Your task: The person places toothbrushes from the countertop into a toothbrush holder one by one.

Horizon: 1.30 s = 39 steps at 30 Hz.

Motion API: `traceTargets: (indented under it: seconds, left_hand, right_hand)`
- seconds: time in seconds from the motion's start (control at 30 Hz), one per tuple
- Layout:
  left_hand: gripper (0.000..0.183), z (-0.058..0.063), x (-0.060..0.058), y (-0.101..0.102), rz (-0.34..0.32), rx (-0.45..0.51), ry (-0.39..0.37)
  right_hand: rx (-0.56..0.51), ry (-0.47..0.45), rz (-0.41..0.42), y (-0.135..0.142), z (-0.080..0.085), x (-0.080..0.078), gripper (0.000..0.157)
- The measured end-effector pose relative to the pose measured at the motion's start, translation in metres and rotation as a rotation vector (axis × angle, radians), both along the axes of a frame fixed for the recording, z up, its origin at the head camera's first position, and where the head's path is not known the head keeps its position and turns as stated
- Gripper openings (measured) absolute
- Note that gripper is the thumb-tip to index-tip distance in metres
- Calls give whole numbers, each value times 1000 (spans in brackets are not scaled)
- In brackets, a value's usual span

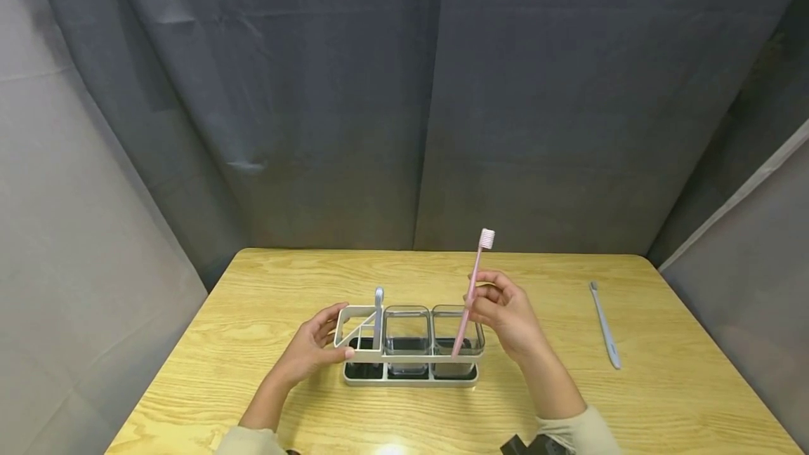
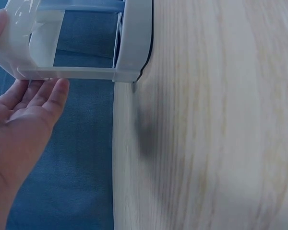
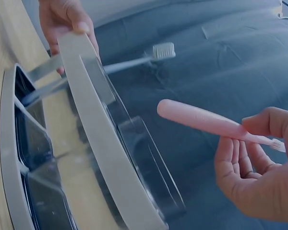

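Observation:
A white toothbrush holder (image 1: 411, 383) with a dark base stands on the table, two clear cups (image 1: 407, 351) set side by side in it. At its left end my left hand (image 1: 306, 350) grips the upper frame, thumb in front and fingers behind. A light blue toothbrush (image 1: 378, 318) stands in the divided left section, bristles up. Over the rightmost cup, my right hand (image 1: 508, 314) pinches a pink toothbrush (image 1: 474, 276) between thumb and fingers. The right wrist view shows its thick handle end (image 3: 197, 119) apart from the holder, above the cup rims.
Another light blue toothbrush (image 1: 604, 328) lies on the wooden table (image 1: 543, 399) to the right, head toward the back. Grey curtains (image 1: 329, 125) hang behind the table and at both sides.

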<state>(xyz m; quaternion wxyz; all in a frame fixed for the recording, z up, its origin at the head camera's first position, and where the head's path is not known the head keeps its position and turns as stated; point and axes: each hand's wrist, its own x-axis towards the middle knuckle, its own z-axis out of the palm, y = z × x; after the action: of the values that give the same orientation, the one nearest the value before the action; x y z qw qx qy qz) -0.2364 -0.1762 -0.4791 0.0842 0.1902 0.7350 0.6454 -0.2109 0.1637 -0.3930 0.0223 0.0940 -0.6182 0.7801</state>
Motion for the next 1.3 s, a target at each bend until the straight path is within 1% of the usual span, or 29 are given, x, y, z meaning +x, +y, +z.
traceTargets:
  seconds: [0.1,0.37,0.6,0.87,1.17,1.3]
  left_hand:
    - [81,0,-1,0,4,-4,-4]
    - [81,0,0,0,-1,5,-4]
    - [81,-1,-1,0,2,8,-1]
    - [82,-3,-2,0,4,5,-4]
    - [82,-3,-2,0,0,2,-6]
    - [82,-3,-1,-1,1,0,-1]
  right_hand:
    - [-30,20,-5,-6,0,0,30]
    - [-129,61,-8,-22,-3,0,26]
    - [-148,105,-23,-38,-7,1,25]
    - [-240,118,-47,-53,-11,0,21]
    - [-290,178,-36,-69,-17,1,18]
    - [-287,165,-35,-76,-18,1,18]
